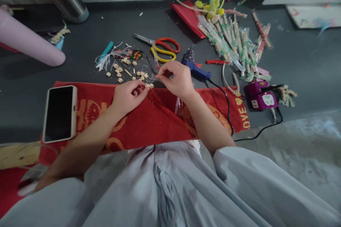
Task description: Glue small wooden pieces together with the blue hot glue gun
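Observation:
Between the thumb and fingers of my left hand (129, 96) is a small pale wooden piece (149, 86), held over the far edge of a red towel (160, 124). My right hand (177, 79) is just right of it, thumb and forefinger pinched together; what they hold, if anything, is too small to make out. Several similar pale pieces (118, 71) lie scattered with crumbs beyond my left hand. Scissors (166, 48) with red and yellow handles and a blue glue gun (197, 69) rest just past my right hand.
A phone (60, 113) lies on the towel's left end. White threads (106, 58) and a teal stick (106, 50) are at centre left. Wrapped sticks (234, 39) are heaped at right, near a purple power socket (261, 95) with black cords. A pink cylinder (32, 39) juts in at left.

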### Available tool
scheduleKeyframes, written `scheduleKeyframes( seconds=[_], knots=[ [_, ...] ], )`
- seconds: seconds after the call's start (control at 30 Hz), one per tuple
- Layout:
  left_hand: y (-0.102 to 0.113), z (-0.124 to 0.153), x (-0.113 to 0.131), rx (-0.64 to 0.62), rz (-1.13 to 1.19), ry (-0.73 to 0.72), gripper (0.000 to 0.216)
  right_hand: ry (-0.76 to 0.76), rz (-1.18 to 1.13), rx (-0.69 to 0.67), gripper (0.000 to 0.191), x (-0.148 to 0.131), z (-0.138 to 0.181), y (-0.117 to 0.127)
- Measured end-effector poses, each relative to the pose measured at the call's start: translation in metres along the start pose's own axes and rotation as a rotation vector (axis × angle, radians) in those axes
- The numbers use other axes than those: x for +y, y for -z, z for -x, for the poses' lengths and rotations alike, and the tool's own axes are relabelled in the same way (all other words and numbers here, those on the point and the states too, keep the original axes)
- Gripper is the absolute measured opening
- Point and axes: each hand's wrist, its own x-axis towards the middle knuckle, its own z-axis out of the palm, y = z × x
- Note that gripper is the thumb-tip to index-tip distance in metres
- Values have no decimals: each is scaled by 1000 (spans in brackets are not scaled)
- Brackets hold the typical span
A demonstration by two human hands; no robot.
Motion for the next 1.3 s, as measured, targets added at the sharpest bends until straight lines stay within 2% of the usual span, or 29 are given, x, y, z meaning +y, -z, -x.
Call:
scheduleKeyframes(
  seconds=[0.13, 0.23, 0.3, 0.43, 0.57, 0.7, 0.83, 0.9, 1.07, 1.3],
  knots=[
    [1, -2, 0, 17, 75, 83, 26, 99, -48, -136, 8, -5, 2, -2],
    [1, -5, 0, 29, 90, 111, 28, 150, -39, -228, 26, -6, 3, -2],
    [1, -6, 0, 19, 96, 119, 29, 164, -20, -267, 30, -6, 3, -2],
    [2, -6, 1, -12, 98, 103, 31, 169, 7, -295, 18, -5, 3, -5],
    [2, -6, -1, -37, 62, 84, 30, 151, 51, -326, 15, -5, 2, -5],
    [3, -8, -5, 46, 12, 136, 25, 103, 136, -338, 15, -3, 1, -1],
    [5, -11, -11, 132, -71, 184, 10, 66, 207, -365, 14, -4, 1, -1],
    [6, -12, -14, 134, -137, 153, 3, 73, 218, -390, 16, -7, 2, -4],
    [2, -14, -24, 61, -263, 14, 17, 74, 223, -481, 18, -14, 3, -9],
    [-2, -12, -31, 11, -331, -37, 20, 60, 230, -554, 17, -15, 2, -9]
  ],
)
